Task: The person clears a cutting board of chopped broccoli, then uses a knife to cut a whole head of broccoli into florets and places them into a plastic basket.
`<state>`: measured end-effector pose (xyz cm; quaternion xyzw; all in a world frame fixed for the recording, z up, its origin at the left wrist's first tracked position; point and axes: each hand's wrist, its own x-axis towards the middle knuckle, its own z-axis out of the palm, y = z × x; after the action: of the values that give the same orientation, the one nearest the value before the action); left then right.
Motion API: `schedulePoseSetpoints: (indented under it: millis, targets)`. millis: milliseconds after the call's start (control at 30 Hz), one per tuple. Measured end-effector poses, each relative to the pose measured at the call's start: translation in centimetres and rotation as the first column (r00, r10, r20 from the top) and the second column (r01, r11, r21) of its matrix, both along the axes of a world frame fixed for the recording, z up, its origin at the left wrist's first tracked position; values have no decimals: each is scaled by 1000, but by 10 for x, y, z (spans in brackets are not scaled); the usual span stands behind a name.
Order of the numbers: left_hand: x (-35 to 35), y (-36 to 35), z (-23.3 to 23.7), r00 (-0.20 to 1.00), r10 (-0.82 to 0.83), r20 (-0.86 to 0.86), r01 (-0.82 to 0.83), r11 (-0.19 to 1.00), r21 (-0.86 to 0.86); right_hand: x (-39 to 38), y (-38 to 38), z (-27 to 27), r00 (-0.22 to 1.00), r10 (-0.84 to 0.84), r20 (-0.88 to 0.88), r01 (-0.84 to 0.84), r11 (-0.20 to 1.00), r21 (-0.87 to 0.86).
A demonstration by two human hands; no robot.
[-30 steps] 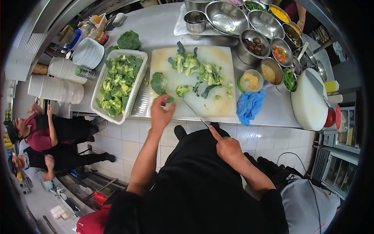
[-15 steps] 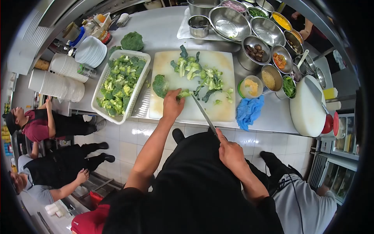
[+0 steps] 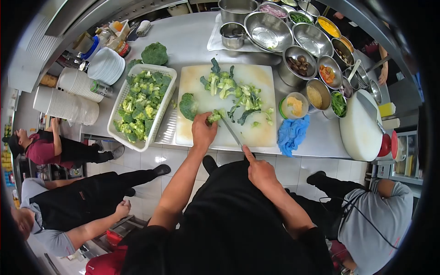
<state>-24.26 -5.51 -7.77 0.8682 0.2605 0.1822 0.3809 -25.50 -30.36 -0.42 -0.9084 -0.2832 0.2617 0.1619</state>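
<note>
My left hand (image 3: 204, 130) pinches a small broccoli piece (image 3: 215, 116) at the front of the white cutting board (image 3: 197, 73). My right hand (image 3: 260, 172) is closed on the handle of a knife (image 3: 233, 132), whose tip end reaches the right side of that piece. Just behind my left hand lies a larger broccoli head (image 3: 188, 106). Cut stems and leaves (image 3: 227, 85) are spread over the middle and right of the board. Left of the board, a white basket (image 3: 114, 112) holds many florets.
Metal bowls (image 3: 268, 30) and pots crowd the back right. A blue cloth (image 3: 293, 134) and a round white board (image 3: 360, 130) are on the right. Another broccoli head (image 3: 154, 53) and stacked plates (image 3: 106, 65) stand back left. Co-workers stand on both sides.
My right hand and the knife have moved forward and left. My left hand has shifted slightly, still on the broccoli piece. The co-workers at lower left and lower right have moved.
</note>
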Motion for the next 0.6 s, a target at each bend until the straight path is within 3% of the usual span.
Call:
schedulePoseSetpoints:
  millis: [133,200,300,533,600]
  targets:
    - [-5,4,-2,990,27,137,-10,992,-123,10,-15,11,1000,-4,-28,6,997,83]
    - [-10,7,3,996,-62,62,59,997,49,4,-20,23,999,-27,27,22,986,163]
    - [-7,4,7,993,-97,75,93,994,53,-3,-21,40,1000,29,5,-30,997,67]
    - [-7,0,3,982,-109,155,101,993,61,-6,-15,39,998,59,-25,-58,997,42]
    - [-7,1,2,979,-100,176,84,992,99,-9,-16,33,997,66,51,-68,997,36]
